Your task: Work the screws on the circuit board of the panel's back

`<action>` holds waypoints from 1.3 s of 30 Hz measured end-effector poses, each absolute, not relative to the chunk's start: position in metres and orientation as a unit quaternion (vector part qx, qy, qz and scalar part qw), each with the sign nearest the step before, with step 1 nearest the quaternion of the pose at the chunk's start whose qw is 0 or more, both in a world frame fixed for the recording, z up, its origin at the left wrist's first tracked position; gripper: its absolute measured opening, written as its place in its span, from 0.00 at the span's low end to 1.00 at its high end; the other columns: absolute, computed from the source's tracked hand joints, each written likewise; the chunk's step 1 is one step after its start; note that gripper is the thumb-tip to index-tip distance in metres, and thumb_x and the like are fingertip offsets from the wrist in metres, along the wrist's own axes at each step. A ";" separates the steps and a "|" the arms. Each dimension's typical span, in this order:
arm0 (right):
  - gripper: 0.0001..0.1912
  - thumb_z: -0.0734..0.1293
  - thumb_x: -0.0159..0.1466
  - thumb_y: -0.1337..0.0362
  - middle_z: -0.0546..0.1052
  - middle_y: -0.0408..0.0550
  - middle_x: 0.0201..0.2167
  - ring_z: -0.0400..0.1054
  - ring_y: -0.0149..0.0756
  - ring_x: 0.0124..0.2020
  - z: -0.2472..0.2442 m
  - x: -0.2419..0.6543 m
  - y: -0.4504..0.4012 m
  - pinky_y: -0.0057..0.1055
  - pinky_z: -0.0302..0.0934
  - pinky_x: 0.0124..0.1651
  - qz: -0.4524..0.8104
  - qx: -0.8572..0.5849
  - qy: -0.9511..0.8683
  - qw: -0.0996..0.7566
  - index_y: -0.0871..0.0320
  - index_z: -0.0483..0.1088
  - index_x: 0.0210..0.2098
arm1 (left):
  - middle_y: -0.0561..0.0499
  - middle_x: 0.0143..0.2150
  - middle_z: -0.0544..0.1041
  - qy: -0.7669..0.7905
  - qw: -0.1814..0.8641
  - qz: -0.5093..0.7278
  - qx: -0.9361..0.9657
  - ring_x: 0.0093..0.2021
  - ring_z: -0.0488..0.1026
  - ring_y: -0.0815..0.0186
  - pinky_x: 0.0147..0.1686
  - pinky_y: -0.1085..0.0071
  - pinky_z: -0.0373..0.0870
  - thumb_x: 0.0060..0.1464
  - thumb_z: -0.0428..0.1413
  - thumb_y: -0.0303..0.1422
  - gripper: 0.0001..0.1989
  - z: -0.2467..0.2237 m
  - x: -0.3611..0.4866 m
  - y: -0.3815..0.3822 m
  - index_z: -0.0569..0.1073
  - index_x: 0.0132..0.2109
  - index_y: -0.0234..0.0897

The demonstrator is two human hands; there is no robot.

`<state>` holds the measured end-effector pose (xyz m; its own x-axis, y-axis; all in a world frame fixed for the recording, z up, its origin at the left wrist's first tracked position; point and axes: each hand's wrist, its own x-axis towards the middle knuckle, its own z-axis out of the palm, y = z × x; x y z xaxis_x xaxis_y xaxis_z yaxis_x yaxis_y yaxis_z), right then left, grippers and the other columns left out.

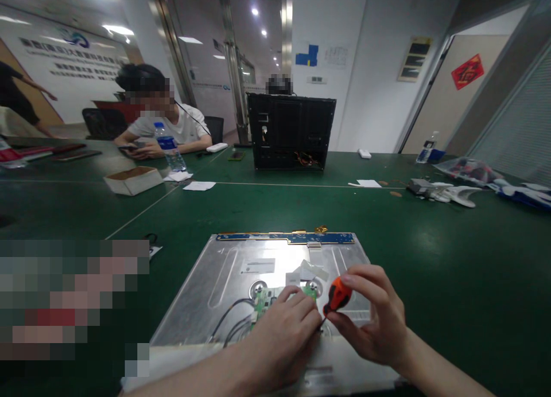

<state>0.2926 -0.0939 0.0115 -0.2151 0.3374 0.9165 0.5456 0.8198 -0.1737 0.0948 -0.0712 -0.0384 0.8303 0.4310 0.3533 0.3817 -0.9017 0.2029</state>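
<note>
A flat metal display panel (224,276) lies back side up on the green table, with a blue circuit strip along its far edge. My left hand (286,328) rests on a small green circuit board (263,298) near the panel's middle. Its fingers are curled and the tips are hidden, so what they pinch cannot be made out. In my right hand (374,316) is a stubby orange and black screwdriver (339,295), tilted, its shaft pointing down beside my left fingers near the board's right edge. Black cables (235,316) run from the board's left side.
Farther back stand a black monitor housing (293,130), a cardboard box (133,181) and a water bottle (169,147). Grey and white parts (443,190) lie at the right. A person (167,119) sits across the table with a phone; another is behind the housing.
</note>
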 end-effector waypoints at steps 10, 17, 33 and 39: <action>0.22 0.64 0.65 0.74 0.72 0.52 0.41 0.71 0.38 0.38 0.015 0.291 -0.095 0.31 0.72 0.33 -0.095 -0.301 -0.767 0.558 0.59 0.66 0.57 | 0.46 0.43 0.78 0.220 0.063 0.206 0.951 0.43 0.74 0.56 0.50 0.56 0.66 0.59 0.51 0.24 0.09 -0.038 0.097 -0.074 0.70 0.45 0.36; 0.25 0.67 0.65 0.72 0.75 0.51 0.39 0.73 0.40 0.39 0.007 0.294 -0.093 0.35 0.74 0.37 -0.031 -0.272 -0.774 0.571 0.60 0.62 0.61 | 0.47 0.43 0.77 0.221 0.054 0.204 0.952 0.43 0.74 0.57 0.52 0.56 0.65 0.57 0.53 0.23 0.10 -0.043 0.096 -0.071 0.69 0.45 0.37; 0.27 0.64 0.64 0.73 0.75 0.56 0.45 0.73 0.42 0.44 0.006 0.294 -0.095 0.34 0.74 0.39 -0.044 -0.281 -0.778 0.559 0.63 0.61 0.62 | 0.47 0.42 0.78 0.213 0.056 0.221 0.950 0.42 0.74 0.57 0.51 0.56 0.65 0.56 0.53 0.23 0.10 -0.044 0.095 -0.071 0.69 0.45 0.37; 0.23 0.69 0.65 0.68 0.75 0.52 0.40 0.74 0.41 0.39 0.007 0.294 -0.094 0.35 0.75 0.37 -0.064 -0.289 -0.762 0.576 0.58 0.64 0.59 | 0.46 0.44 0.78 0.215 0.062 0.207 0.953 0.44 0.74 0.56 0.51 0.57 0.66 0.57 0.53 0.24 0.10 -0.040 0.095 -0.072 0.70 0.46 0.37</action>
<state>0.2939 -0.0940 0.0072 -0.1693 0.3667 0.9148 0.5141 0.8248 -0.2355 0.0949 -0.0715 -0.0400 0.8224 0.4342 0.3676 0.3833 -0.9004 0.2060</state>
